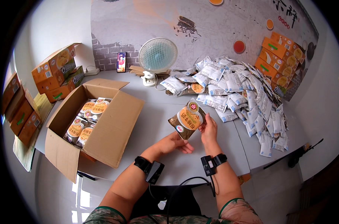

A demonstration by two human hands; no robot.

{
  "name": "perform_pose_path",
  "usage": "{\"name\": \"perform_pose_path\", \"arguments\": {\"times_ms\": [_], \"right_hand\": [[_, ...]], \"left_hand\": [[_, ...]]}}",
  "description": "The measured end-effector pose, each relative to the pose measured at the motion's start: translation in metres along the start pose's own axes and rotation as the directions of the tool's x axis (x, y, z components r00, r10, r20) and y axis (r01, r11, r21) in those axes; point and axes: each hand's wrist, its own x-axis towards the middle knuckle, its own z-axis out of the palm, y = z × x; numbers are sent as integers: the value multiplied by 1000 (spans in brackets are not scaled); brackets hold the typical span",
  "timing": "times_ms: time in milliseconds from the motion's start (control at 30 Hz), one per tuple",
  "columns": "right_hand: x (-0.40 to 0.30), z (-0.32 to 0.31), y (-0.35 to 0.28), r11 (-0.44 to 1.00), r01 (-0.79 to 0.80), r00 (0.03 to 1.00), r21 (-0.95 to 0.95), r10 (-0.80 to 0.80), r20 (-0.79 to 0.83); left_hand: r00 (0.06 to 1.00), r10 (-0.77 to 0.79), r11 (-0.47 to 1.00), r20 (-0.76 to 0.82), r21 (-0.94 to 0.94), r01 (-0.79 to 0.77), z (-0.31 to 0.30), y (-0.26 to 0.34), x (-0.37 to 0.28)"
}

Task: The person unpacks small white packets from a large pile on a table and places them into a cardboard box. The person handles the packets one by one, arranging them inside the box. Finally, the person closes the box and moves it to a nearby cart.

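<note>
My right hand [209, 129] grips the right edge of a brown and orange sealed packet [188, 119], tilted with its printed front facing up. Just below the packet's lower corner is my left hand [173, 142], its fingers extended and apart; whether it touches the packet I cannot tell. To the left stands an open cardboard box [113, 123] with its flaps spread. Inside it lie several similar packets [75, 130], front side up. At the right a large heap of packets [227, 82] spreads over the grey table [155, 123], mostly showing white and blue backs.
A small fan [157, 56] and a lit phone [121, 62] stand at the back. Orange cartons are stacked at the left [56, 70], far left [21, 117] and back right [281, 60]. Cabled black devices [155, 171] are strapped to both my wrists.
</note>
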Motion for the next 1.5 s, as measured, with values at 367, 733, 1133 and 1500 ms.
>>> {"name": "perform_pose_path", "arguments": {"times_ms": [367,733,1133,1500], "right_hand": [[0,2,-8,996,-12,999,-83,9,-31],[-4,0,-2,956,-147,986,-253,163,45],[-17,20,2,946,-192,953,-263,244,181],[-3,-6,1,905,-263,838,-333,385,385]], "left_hand": [[936,202,836,-287,-448,-318,-3,20,-5],[935,172,950,-311,-199,-241,-8,-11,9],[922,181,917,-343,-279,-284,-12,-14,8],[888,-2,983,-460,-162,-82,-12,5,1]]}}
